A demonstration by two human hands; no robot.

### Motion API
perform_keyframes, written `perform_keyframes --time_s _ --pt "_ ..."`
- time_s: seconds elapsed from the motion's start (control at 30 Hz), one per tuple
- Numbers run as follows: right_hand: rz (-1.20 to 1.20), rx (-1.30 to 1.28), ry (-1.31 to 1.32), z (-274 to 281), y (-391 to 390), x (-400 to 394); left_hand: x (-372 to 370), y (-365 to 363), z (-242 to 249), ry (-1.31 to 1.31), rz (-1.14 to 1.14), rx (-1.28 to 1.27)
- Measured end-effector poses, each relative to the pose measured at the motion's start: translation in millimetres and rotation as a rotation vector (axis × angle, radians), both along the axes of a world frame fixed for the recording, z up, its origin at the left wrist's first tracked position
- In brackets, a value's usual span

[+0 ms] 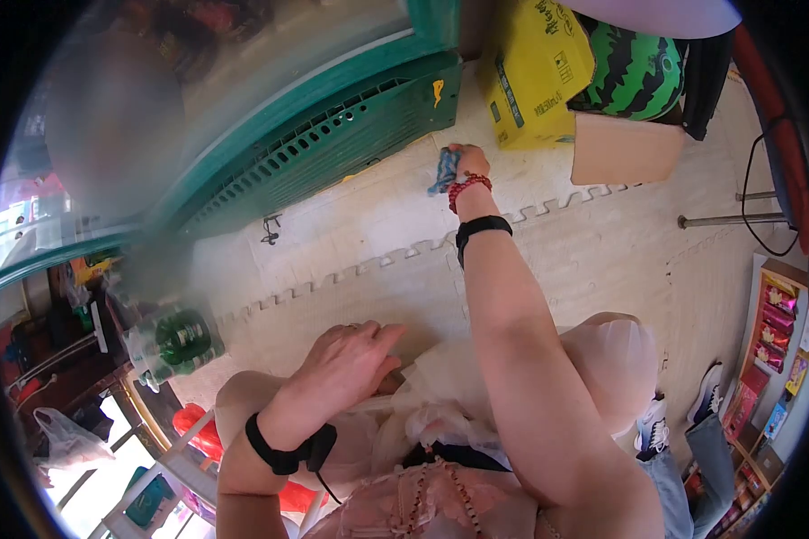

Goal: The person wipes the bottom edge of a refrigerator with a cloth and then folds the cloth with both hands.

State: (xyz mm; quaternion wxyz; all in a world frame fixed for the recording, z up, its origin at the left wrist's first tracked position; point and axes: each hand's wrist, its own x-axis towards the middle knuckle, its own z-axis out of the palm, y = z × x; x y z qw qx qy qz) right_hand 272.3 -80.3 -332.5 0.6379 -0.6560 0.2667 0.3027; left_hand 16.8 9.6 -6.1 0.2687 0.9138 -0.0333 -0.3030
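Note:
My right hand (471, 162) is stretched forward over the pale floor, its fingers closed on a crumpled blue-grey cloth (444, 172). Beaded red bracelets and a black band circle that wrist. The cloth hangs at the left side of the hand, close to the lower edge of the green cabinet (333, 148). Near my lap, my left hand (355, 355) is held with bent fingers apart and nothing visible in it. A black strap with a small device is on the left wrist. Interlocking mat seams cross the floor (368, 292) between the hands.
A yellow box (539, 81) with a green striped ball (634, 72) stands at the upper right. Metal legs (733, 220) and a black cable are at the right. Wrapped green bottles (184, 341) sit at the left. Another person's shoes (653, 431) show at the lower right, beside shelves (751, 404).

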Motion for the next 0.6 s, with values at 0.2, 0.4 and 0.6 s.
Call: perform_keyframes --time_s 0.2,0.4,0.6 --pt "-0.156 0.038 -0.224 45 46 -11 1 4 0 -0.007 0.027 -0.018" --pt "0.071 0.036 -0.142 43 34 -15 1 6 -4 0.010 0.009 -0.018" --pt "-1.089 0.934 0.019 140 36 21 -2 4 1 0.013 0.012 0.003"
